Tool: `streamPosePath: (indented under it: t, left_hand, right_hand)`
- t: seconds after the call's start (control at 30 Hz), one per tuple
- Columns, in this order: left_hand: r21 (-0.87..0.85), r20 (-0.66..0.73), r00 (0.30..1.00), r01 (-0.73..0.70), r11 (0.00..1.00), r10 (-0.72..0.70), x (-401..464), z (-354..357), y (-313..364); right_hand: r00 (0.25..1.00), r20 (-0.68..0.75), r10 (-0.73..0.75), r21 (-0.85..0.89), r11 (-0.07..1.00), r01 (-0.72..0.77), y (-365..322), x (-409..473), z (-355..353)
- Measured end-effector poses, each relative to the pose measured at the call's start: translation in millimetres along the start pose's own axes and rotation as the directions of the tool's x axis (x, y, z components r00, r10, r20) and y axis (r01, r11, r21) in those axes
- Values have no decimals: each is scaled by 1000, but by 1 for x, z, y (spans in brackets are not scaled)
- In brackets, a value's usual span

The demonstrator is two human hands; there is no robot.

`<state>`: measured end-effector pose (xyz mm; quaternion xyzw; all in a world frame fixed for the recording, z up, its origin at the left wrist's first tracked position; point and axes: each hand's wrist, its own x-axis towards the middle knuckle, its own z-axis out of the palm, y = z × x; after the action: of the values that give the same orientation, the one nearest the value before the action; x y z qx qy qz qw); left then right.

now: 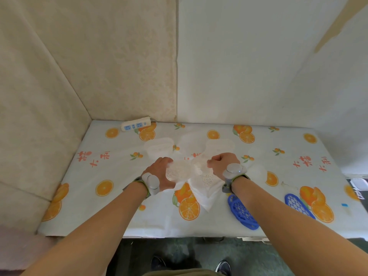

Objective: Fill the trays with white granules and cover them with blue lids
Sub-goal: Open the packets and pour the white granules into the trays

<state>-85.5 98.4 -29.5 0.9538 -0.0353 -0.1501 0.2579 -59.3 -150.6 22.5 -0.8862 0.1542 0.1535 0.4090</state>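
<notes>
My left hand (159, 174) grips a clear round tray (178, 172) holding white granules, lifted just above the table. My right hand (220, 166) pinches the top of a white bag of granules (205, 184) that hangs down to the table beside the tray. Two blue lattice lids lie near the front right: one (243, 214) under my right forearm, another (298, 206) farther right. Several empty clear trays (160, 148) stand behind my hands; their outlines are faint against the cloth.
The table (123, 216) wears an orange-print cloth and sits in a wall corner. A white power strip (136, 124) lies at the back left. Another clear tray (256, 172) sits right of my right wrist. My shoes show on the floor below the front edge.
</notes>
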Motion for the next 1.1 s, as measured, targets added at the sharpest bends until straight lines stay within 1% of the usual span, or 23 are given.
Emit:
streamPosePath:
  t: [0.07, 0.23, 0.33, 0.53, 0.63, 0.73, 0.83, 0.97, 1.03, 1.1]
  left_hand:
    - [4, 3, 1000, 0, 1000, 0, 0, -1, 0]
    - [-12, -4, 1000, -13, 1000, 13, -1, 0, 1]
    - [-9, 0, 1000, -11, 1000, 11, 0, -1, 2]
    - [5, 4, 1000, -8, 1000, 8, 0, -1, 1]
    - [0, 7, 1000, -8, 1000, 8, 1, -2, 1]
    - [-4, 13, 1000, -8, 1000, 8, 1, -2, 0]
    - [-6, 8, 1000, -5, 1000, 5, 0, -1, 1]
    - [-1, 9, 1000, 14, 1000, -14, 0, -1, 0]
    - [-5, 17, 999, 28, 1000, -28, 0, -1, -1]
    - [-8, 25, 999, 31, 999, -31, 0, -1, -1]
  right_hand:
    - [1000, -16, 8, 35, 999, -8, 5, 0, -4]
    - [997, -67, 41, 190, 981, -28, 14, -1, -17]
    - [996, -69, 59, 256, 966, -39, 16, -1, -22]
    - [995, -92, 44, 382, 924, -5, 8, -3, -24]
    - [996, -80, 35, 425, 905, 2, -4, -4, -17]
    - [999, -23, 27, 463, 886, -13, -19, -8, 2]
    - [1000, 23, -2, 423, 906, -8, -29, -13, 23]
    - [998, 56, -34, 239, 971, 20, -34, -11, 45]
    - [994, 34, -100, 93, 991, 97, -37, -14, 53]
    - [979, 26, -204, -56, 977, 205, -38, -18, 58]
